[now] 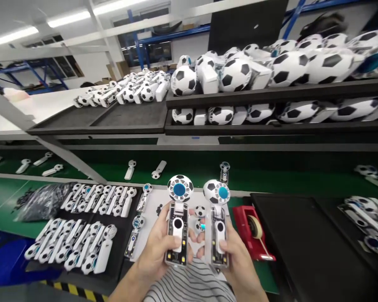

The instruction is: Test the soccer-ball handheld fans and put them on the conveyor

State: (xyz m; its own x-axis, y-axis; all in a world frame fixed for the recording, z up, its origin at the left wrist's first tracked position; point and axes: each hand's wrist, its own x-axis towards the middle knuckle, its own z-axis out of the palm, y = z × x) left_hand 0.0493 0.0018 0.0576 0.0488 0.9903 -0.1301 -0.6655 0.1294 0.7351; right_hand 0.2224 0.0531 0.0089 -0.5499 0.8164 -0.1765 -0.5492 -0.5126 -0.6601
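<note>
Low in the frame's center, your left hand [159,247] clamps one football-headed fan [178,222] upright; your right hand [236,251] grips another fan [219,224] just beside it.

One head-worn view looks forward and down from close above the surface [176,199] — near the hands, out across the conveyor [271,178] to the shelves [271,92] beyond

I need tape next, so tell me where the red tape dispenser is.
In the head view the red tape dispenser sits on the bench just right of the right hand, at the left edge of the black tray.
</note>
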